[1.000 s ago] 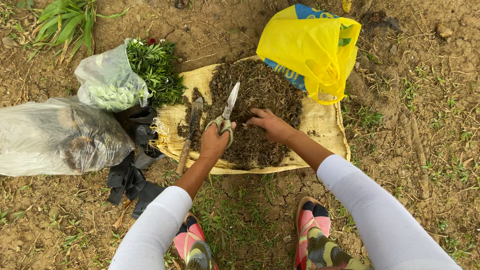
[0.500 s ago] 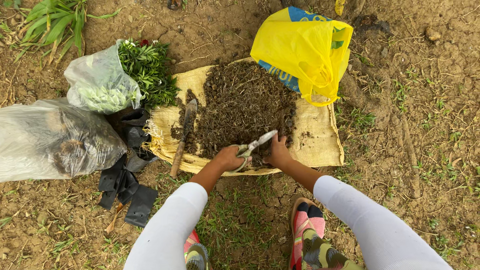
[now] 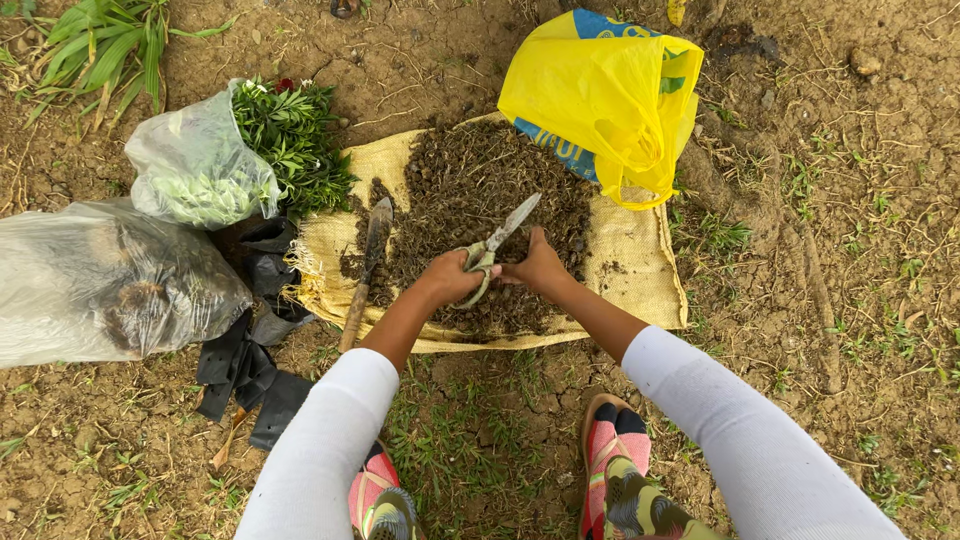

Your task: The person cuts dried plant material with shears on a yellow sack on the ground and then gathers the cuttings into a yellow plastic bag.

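Left hand point(image 3: 450, 277) closes its grip on the scissors point(image 3: 495, 245) (blades shut, pointing up-right); right hand point(image 3: 540, 265) grips loosely beside them, over the soil heap point(image 3: 470, 190).

Dull metal shears point(image 3: 497, 243) (greenish handles), coarse woven sack point(image 3: 640, 275), glossy plastic bag point(image 3: 600, 95).

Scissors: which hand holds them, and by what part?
The left hand grips the scissors by their green handles; the right hand rests beside them, and whether it holds anything cannot be told.
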